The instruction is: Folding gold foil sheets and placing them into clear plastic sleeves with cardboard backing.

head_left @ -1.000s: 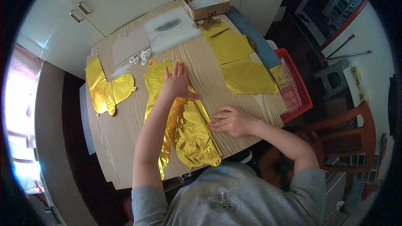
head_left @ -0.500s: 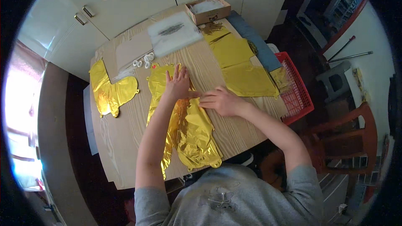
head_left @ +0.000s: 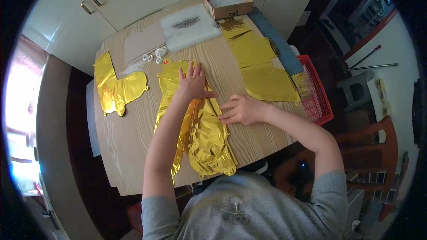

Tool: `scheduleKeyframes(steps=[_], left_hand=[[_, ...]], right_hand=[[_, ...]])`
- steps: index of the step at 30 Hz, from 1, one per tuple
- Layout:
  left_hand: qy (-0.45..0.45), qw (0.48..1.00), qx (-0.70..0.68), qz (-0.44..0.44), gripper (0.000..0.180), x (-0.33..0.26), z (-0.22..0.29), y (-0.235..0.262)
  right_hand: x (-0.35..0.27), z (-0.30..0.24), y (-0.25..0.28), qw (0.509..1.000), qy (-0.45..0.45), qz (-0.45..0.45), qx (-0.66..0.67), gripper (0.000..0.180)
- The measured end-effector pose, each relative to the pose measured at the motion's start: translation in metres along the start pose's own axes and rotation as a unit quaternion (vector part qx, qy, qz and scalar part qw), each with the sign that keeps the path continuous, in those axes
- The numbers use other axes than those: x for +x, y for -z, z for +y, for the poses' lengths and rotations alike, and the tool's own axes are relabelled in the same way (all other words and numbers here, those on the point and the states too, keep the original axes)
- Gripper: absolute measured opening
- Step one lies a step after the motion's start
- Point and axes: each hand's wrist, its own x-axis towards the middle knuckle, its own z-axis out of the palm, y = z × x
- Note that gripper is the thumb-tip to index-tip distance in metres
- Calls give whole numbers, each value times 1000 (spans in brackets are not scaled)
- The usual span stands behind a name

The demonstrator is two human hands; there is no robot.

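A crinkled gold foil balloon (head_left: 207,140) lies flat and folded lengthwise on the table in front of me, with small tabs along its rim. My left hand (head_left: 193,85) is open and presses on its upper part, fingers spread and thumb pointing right. At the balloon's right edge is my right hand (head_left: 244,110), its fingers bent and closed at the foil's border; the fingertips are partly hidden. Another gold foil balloon (head_left: 116,86), angled in shape, lies to the left. Further flat gold foil balloons (head_left: 262,69) are laid out on the right.
White ribbon rolls (head_left: 159,54) sit beyond the middle balloon. Behind them are a stack of clear plastic bags (head_left: 189,38) and a cardboard box (head_left: 229,6). A red basket (head_left: 316,93) stands off the right table edge, near a wooden chair (head_left: 387,149).
My right hand has moved slightly right and down along the balloon's edge, away from my left hand. The left hand stays pressed on the foil. The view has shifted a little.
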Motion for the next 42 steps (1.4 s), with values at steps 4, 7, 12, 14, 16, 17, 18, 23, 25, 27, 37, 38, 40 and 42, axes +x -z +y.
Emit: scheduleKeyframes(steps=[4,7,12,14,16,17,18,23,25,27,37,38,40,42], left_hand=[[0,1000,-4,3,130,1,-1,0],[0,1000,-4,3,131,2,-1,0],[1,1000,-3,6,131,3,-3,-3],[-2,1000,-5,3,131,3,-3,-3],[0,1000,-6,2,135,4,-3,-4],[0,1000,-6,1,136,4,-3,-4],[0,1000,0,-2,138,3,-2,-2],[-5,1000,22,-8,145,-1,6,4],[-1,1000,17,0,145,-3,5,5],[2,1000,7,16,141,-4,4,5],[44,962,-176,202,76,-87,-29,-8],[57,960,-184,201,72,-105,-35,-13],[90,961,-213,154,76,-142,-48,-32],[97,972,-189,105,77,-175,-45,-38]], right_hand=[[-6,-10,2,1000,15,8,19,33],[-9,-17,4,999,19,18,27,32],[-13,-26,5,999,21,27,24,30],[-17,-29,1,999,20,30,31,31],[-20,-32,-3,998,13,39,41,31],[-22,-34,-5,998,10,43,46,32],[-23,-36,-5,998,4,43,46,32],[-28,-48,-5,996,-35,47,68,35],[-31,-53,-8,995,-49,55,65,35],[-33,-58,-8,993,-59,66,75,37],[-21,-54,-6,935,-215,199,199,33],[-14,-48,-12,925,-244,215,199,35],[2,-34,-21,925,-259,219,173,44],[17,-20,-28,927,-279,204,146,54]])
